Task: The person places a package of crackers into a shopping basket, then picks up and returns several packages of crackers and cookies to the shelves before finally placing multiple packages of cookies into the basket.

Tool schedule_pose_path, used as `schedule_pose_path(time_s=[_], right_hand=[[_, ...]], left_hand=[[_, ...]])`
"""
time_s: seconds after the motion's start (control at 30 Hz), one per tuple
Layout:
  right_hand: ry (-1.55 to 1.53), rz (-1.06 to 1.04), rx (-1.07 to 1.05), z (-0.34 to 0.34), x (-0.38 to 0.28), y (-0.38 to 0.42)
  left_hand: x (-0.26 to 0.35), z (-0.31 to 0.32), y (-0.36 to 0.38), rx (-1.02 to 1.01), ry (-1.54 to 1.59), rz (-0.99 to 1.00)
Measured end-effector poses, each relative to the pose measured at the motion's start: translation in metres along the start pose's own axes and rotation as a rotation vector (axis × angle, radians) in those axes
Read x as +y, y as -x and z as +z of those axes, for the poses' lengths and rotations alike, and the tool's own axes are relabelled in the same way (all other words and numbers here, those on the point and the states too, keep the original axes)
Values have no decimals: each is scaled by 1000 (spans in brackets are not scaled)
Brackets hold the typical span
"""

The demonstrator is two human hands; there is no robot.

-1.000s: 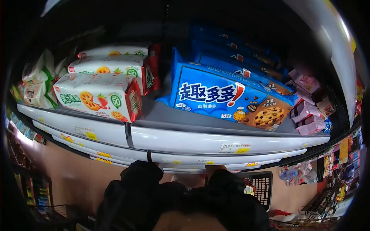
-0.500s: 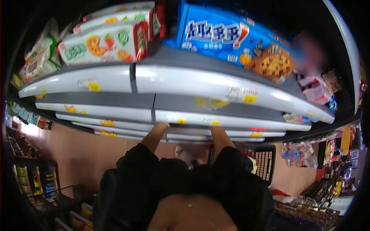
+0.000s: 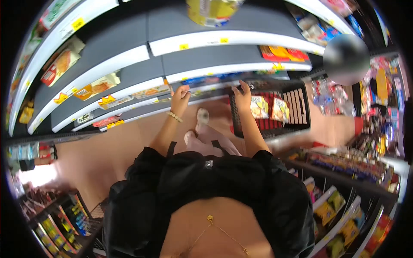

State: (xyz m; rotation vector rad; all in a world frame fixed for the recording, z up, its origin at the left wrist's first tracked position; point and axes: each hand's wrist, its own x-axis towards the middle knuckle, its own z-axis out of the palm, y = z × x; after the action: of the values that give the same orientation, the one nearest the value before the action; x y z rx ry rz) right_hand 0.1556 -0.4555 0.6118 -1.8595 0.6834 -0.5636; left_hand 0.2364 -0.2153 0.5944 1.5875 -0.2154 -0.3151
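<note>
My left hand (image 3: 180,98), with a bead bracelet at the wrist, is raised in front of the low shelf edges (image 3: 142,92), its fingers curled; whether it holds anything is unclear. My right hand (image 3: 242,97) grips the near left rim of a black plastic shopping basket (image 3: 297,112). Two yellow snack packets (image 3: 260,107) lie inside the basket on a red lining. Both arms reach forward from black sleeves, and my feet show below between the hands.
Grey shelves with white edges and yellow price tags curve across the top and left, holding orange snack bags (image 3: 99,87) and a yellow pack (image 3: 211,10). More stocked racks (image 3: 348,165) stand on the right. The floor (image 3: 99,155) is tan.
The view has swung down from the upper shelf with blue cookie boxes to the low shelves and floor. Both hands, hidden behind a shelf edge before, now show, the right on the basket.
</note>
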Motion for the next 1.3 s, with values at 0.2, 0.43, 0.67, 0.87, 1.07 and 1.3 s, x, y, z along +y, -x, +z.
schedule_pose_path(time_s=[0.2, 0.43, 0.67, 0.87, 1.07, 1.3], right_hand=[[32, 264, 231, -106, 63, 53], [-82, 473, 292, -166, 111, 66], [-479, 887, 208, -218, 165, 6], [-666, 1216, 508, -234, 254, -49], [-739, 1426, 723, -232, 336, -70], [-713, 1452, 672, -228, 380, -63]], left_hand=[[-13, 68, 47, -264, 146, -153], [-7, 132, 52, -511, 126, -194], [-8, 228, 42, -744, 213, -372], [-19, 290, 39, -727, 111, -448], [-14, 299, 33, -733, -16, -474], [-16, 291, 39, -700, -134, -498]])
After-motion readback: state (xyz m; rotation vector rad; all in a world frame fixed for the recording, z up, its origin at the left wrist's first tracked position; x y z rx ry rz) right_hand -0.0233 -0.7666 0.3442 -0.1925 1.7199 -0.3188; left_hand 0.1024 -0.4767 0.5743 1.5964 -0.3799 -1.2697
